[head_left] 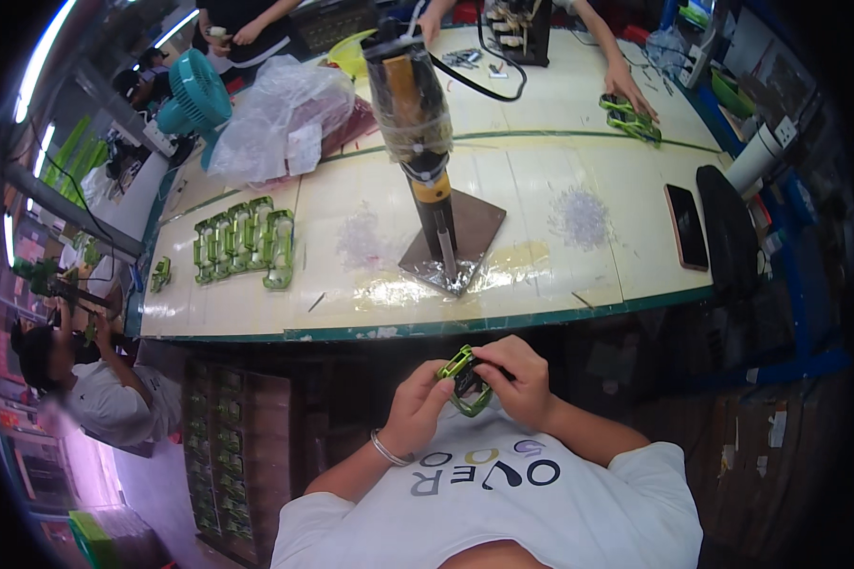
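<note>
Close to my chest, both hands hold one shiny green plastic frame point(471, 406) with a dark inner part. The fingers of my left hand point(416, 406) are closed on its left side. My right hand point(522, 381) pinches its upper right side between thumb and fingers. Beyond my hands, on the table, stands an upright black and yellow tool point(433, 190) wrapped in clear film, on a square metal plate point(479, 223). Several similar green frames point(247, 237) lie in rows to the left, and one small green piece point(161, 274) lies apart from them.
Small clear plastic bits point(580, 218) lie right of the tool. A phone point(686, 228) and a black case point(728, 228) are at the right edge. Clear bags point(280, 123) and a teal fan point(195, 93) stand back left. Across the table, a co-worker's hand point(626, 90) touches green frames.
</note>
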A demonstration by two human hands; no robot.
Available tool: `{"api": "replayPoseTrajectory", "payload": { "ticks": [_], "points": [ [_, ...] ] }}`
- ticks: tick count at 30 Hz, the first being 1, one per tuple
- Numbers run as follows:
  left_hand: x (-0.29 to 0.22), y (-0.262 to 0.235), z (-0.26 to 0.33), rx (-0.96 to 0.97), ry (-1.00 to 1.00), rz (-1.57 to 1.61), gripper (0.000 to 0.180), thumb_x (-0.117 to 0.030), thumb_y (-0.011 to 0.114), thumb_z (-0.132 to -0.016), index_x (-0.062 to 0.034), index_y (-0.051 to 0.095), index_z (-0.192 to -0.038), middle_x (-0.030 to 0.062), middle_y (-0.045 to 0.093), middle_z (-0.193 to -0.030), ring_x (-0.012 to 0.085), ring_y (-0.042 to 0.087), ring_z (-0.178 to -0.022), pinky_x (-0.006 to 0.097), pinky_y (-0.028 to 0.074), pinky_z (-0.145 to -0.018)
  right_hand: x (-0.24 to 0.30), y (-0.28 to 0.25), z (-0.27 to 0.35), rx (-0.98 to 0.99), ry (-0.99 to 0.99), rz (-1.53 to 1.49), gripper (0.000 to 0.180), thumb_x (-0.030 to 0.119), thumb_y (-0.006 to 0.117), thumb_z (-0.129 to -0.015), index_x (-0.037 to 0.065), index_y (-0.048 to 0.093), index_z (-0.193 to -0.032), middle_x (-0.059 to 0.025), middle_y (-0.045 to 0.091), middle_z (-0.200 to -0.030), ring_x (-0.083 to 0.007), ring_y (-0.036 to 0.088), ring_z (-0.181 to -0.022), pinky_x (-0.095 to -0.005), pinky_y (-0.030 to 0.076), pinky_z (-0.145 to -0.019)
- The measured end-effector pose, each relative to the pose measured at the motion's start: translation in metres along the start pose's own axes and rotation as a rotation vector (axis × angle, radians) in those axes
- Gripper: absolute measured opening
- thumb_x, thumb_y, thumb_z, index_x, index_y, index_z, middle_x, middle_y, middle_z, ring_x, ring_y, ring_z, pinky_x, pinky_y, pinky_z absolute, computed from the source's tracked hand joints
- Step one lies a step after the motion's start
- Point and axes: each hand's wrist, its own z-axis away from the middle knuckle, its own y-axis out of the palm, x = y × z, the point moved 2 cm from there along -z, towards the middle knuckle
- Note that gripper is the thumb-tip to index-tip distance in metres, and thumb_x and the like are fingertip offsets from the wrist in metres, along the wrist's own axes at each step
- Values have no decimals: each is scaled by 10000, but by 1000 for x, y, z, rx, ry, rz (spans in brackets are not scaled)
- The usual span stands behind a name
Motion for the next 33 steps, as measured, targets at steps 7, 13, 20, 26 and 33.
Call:
{"api": "replayPoseTrajectory", "payload": {
  "ticks": [7,13,20,26,33],
  "points": [
    [4,0,4,-73,-21,244,181,-93,473,-850,19,491,-991,34,550,-890,55,498,-804,191,402,-724,14,15,2,135,-120,222,721,228,757,-547,-4,418,-1140,-171,514,-1006,-319,502,-909,-379,421,-776],
    [9,6,7,15,-78,326,187,-68,453,-860,16,441,-1026,69,540,-923,89,526,-850,224,437,-735,13,16,10,79,-78,133,663,145,753,-557,10,419,-1114,-162,541,-957,-278,582,-793,-319,486,-662],
    [10,9,9,0,-113,344,200,-64,460,-857,20,431,-1037,68,543,-948,90,529,-869,213,426,-750,11,15,14,79,-107,135,619,181,746,-584,30,439,-1101,-176,537,-1000,-268,595,-753,-321,491,-655],
    [6,7,12,5,-95,378,214,-74,473,-856,17,421,-1042,71,551,-940,96,536,-868,203,435,-731,16,17,17,110,-298,276,539,194,718,-630,156,471,-1108,-260,428,-1128,-359,557,-847,-357,492,-651],
    [9,-4,3,1,24,14,370,-142,594,-784,-22,425,-1090,79,515,-1005,130,506,-927,248,418,-780,17,14,20,155,-254,144,541,129,705,-624,107,481,-1117,-261,432,-1117,-383,547,-885,-384,486,-701]
  ]
}}
